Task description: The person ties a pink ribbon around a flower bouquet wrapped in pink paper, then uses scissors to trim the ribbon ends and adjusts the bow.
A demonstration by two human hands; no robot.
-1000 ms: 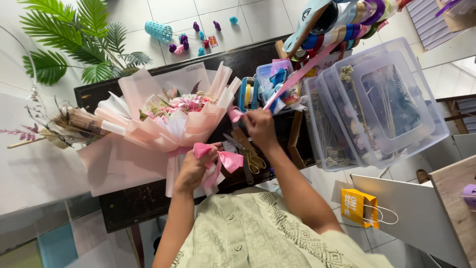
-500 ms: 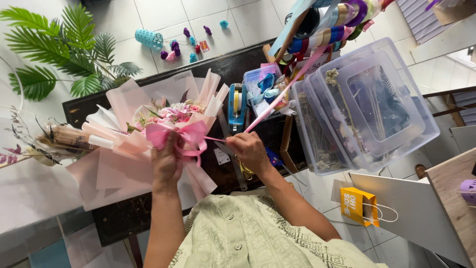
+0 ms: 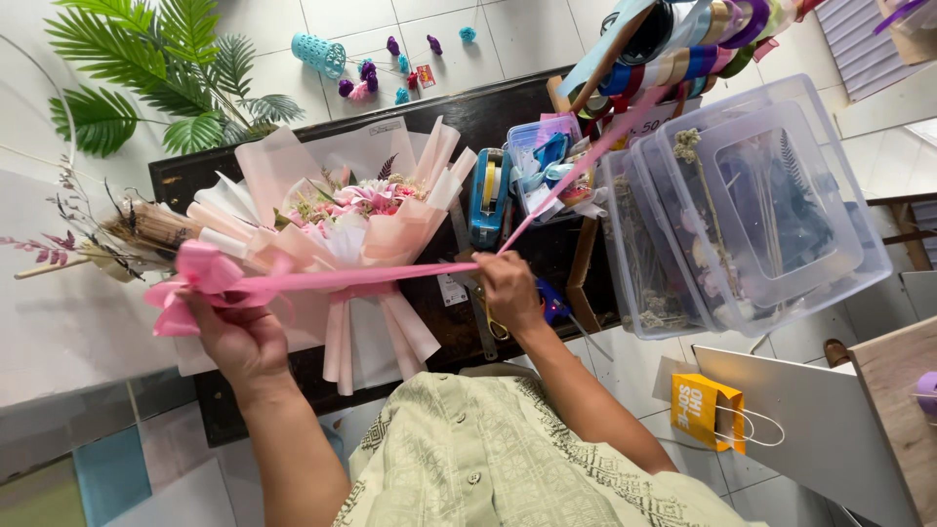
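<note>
A bouquet (image 3: pixel 351 229) in pale pink wrapping paper lies on a dark table (image 3: pixel 468 117). My left hand (image 3: pixel 239 337) grips a folded bow end (image 3: pixel 190 278) of a pink ribbon, out past the bouquet's left side. The pink ribbon (image 3: pixel 381 278) runs taut across the bouquet to my right hand (image 3: pixel 508 293), which pinches it. Beyond that hand, the ribbon rises to a rack of ribbon spools (image 3: pixel 683 39). Yellow-handled scissors (image 3: pixel 493 327) lie under my right hand.
Clear plastic lidded boxes (image 3: pixel 752 205) with dried stems sit at the right. A blue tape dispenser (image 3: pixel 488 195) and a small tub of clutter (image 3: pixel 551 156) stand behind the bouquet. Palm leaves (image 3: pixel 166 78), dried flowers (image 3: pixel 107 234) and a yellow paper bag (image 3: pixel 708 410) surround the table.
My left hand has pulled the bow end leftward, away from the bouquet's middle, drawing the ribbon out long and taut. My right hand stays on the ribbon near the scissors.
</note>
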